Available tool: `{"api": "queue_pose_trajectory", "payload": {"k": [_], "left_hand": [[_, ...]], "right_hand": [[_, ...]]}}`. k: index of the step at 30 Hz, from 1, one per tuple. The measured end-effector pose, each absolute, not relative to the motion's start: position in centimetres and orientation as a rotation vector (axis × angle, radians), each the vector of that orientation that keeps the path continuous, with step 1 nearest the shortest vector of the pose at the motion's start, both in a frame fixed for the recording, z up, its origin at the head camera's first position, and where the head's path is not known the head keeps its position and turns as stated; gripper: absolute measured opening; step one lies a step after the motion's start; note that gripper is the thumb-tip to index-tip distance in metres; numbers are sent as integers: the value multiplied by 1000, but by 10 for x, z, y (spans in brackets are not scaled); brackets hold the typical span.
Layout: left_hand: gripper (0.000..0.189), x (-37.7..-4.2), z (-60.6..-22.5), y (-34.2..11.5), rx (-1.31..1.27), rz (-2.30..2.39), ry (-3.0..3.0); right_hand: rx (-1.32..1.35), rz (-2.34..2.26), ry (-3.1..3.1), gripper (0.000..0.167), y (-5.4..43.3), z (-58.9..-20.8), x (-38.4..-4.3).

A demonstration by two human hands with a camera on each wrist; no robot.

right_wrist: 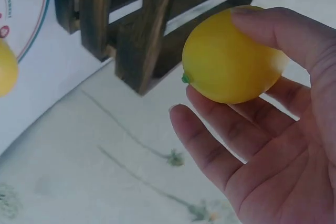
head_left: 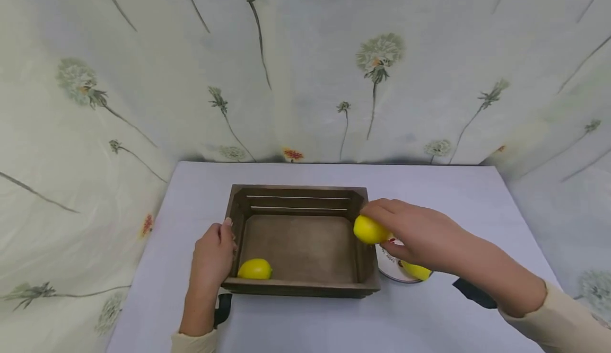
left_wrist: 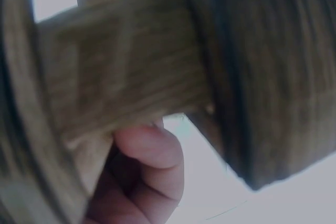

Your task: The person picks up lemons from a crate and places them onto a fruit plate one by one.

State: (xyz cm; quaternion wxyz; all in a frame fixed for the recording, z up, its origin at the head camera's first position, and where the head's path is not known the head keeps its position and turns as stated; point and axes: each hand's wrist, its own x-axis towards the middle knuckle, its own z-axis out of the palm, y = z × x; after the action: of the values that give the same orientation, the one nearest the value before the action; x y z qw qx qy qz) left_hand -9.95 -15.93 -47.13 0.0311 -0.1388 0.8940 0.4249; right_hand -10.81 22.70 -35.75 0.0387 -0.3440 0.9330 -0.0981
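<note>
My right hand (head_left: 415,235) holds a yellow lemon (head_left: 370,230) above the right end of a brown wooden crate (head_left: 300,288). The right wrist view shows this lemon (right_wrist: 228,59) with its green tip, pinched between the thumb and the fingers. At the crate's left end, my left hand (head_left: 213,255) grips the side wall. In the left wrist view, curled fingers (left_wrist: 152,150) come round a wooden slat (left_wrist: 126,61). Another lemon (head_left: 255,269) lies inside the crate, in its front left corner.
Just right of the crate, a round white plate (head_left: 389,269) with a printed rim is partly hidden under my right hand. A lemon (head_left: 416,271) lies on it. All stand on a white-covered table (head_left: 305,321), with a dandelion-patterned cloth (head_left: 305,77) rising behind.
</note>
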Motion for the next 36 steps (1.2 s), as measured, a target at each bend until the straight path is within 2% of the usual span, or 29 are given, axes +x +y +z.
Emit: {"api": "queue_pose_trajectory", "payload": {"k": [9,19,25,36], "left_hand": [[49,-100,-469,-158,-420,1310,2738],[50,-100,-473,-159,-428,1326,2731],[51,-101,-475,-159,-427,1317,2750],[52,-100,-473,-159,-446,1319,2741]], "right_hand": [[-770,-395,2932,64,264,-377,-105],[-571,-490,2867,66,278,-416,-111],[-535,-478,2844,65,279,-443,-114],[-682,-413,2903,61,276,-485,-118]]}}
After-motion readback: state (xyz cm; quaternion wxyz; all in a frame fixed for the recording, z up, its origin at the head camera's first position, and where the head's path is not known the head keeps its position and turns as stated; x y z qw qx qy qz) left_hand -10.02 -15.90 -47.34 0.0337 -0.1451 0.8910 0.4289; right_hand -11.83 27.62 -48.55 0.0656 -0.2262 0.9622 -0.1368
